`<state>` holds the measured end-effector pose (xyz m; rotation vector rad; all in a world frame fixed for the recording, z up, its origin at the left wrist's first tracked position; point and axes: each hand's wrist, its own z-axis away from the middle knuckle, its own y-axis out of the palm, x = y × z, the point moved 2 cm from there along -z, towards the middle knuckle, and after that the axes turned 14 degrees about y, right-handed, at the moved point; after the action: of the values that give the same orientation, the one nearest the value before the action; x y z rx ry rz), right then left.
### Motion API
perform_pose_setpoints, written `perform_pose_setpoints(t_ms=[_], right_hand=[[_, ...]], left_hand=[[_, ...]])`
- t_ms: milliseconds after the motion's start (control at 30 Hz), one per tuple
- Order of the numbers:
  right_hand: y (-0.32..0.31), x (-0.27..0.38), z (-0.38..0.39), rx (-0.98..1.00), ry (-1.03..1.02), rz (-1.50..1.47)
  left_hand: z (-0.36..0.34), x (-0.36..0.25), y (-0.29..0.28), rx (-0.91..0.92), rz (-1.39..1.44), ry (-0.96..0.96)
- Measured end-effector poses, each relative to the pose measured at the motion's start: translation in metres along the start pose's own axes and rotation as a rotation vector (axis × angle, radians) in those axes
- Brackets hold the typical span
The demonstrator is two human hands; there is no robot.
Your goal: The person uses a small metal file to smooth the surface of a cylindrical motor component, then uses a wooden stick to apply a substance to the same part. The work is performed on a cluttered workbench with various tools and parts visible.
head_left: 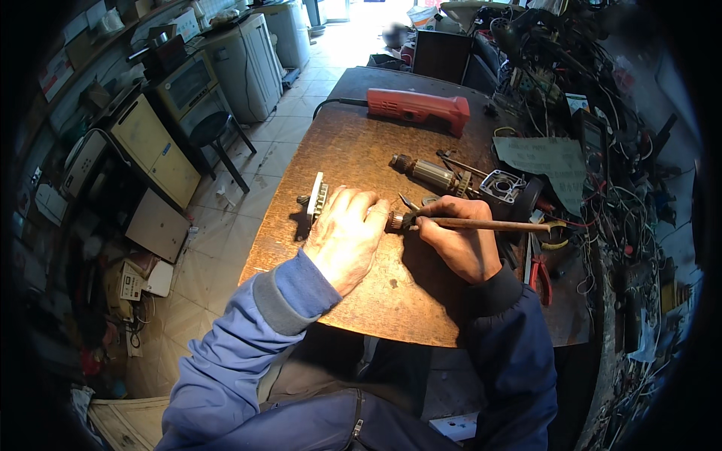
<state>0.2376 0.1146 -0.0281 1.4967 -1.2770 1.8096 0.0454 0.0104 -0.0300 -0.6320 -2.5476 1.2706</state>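
Note:
My left hand point(347, 234) is wrapped over a motor armature, holding it above the wooden table. A pale end plate with a gear point(317, 199) sticks out on its left side, and the copper commutator point(396, 220) shows past my fingertips on the right. The body between is hidden under my palm. My right hand point(460, 239) pinches a thin brown stick-handled tool point(500, 225), its dark end close to the commutator; whether it touches I cannot tell. A small pointed piece point(407, 201) shows by my right fingertips. Beyond my hands lies a second armature point(432, 174).
A red power tool housing point(418, 107) with a black cord lies at the table's far side. On the right are a metal gear housing point(502, 186), a green-grey sheet point(543, 167), red-handled pliers point(540, 279), a multimeter point(593, 138) and heaped wires. A black stool point(214, 135) stands left.

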Motion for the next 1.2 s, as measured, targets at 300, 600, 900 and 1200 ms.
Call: perform_pose_setpoints(t_ms=[300, 600, 900, 1200], right_hand=[[0.005, 0.001, 0.000, 0.088, 0.008, 0.006], [0.010, 0.006, 0.001, 0.115, 0.000, -0.121], [0.011, 0.009, 0.002, 0.110, 0.005, -0.135], [0.003, 0.002, 0.001, -0.028, -0.064, 0.053]], left_hand=[[0.000, 0.000, -0.001, -0.012, 0.009, -0.030], [-0.001, 0.000, 0.002, -0.010, -0.009, -0.031], [0.000, 0.001, 0.001, 0.037, 0.013, -0.038], [0.000, -0.001, 0.002, -0.016, 0.012, -0.022]])
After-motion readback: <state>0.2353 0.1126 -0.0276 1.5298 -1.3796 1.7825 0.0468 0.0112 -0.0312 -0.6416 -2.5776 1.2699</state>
